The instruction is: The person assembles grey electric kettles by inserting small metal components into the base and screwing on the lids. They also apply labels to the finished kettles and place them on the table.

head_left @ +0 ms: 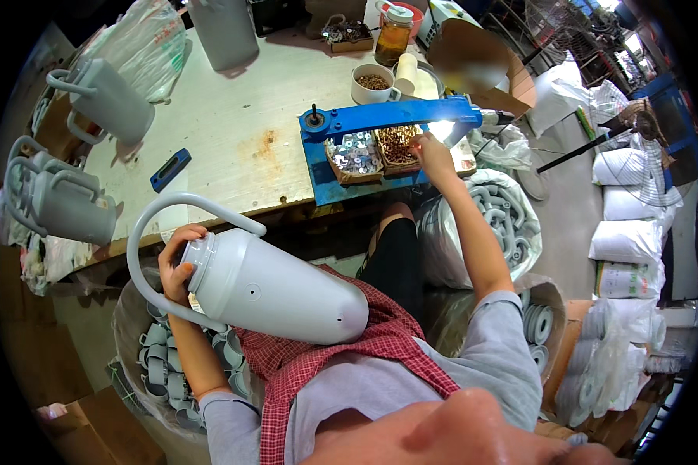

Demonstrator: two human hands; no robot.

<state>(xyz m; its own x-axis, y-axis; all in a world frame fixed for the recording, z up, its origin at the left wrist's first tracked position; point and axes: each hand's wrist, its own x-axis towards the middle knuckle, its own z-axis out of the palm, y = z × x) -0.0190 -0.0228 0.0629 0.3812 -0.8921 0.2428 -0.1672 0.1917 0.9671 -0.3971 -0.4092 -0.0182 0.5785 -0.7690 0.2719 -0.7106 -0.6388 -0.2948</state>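
Observation:
My left hand (180,263) is closed round the neck of a light grey plastic jug body (287,291). The jug lies tilted across my lap, its base toward the right, with small dark holes in its side. A big curved grey handle (138,248) loops around my left wrist beside the neck; whether both its ends are fastened cannot be seen. At the blue metal bench press (395,116), my right hand (434,159) has its fingers pinched at a box of small brass-coloured fittings (397,147). What lies between the fingertips is hidden. Alongside sits a box of silvery washers (355,155).
Finished-looking grey jugs (116,105) stand at the table's left. A blue utility knife (171,170) lies on the table (233,139). Behind the press are a cup of brass bits (372,84) and an amber jar (394,37). Bags of grey handles (504,217) and cup-like parts (163,364) flank me.

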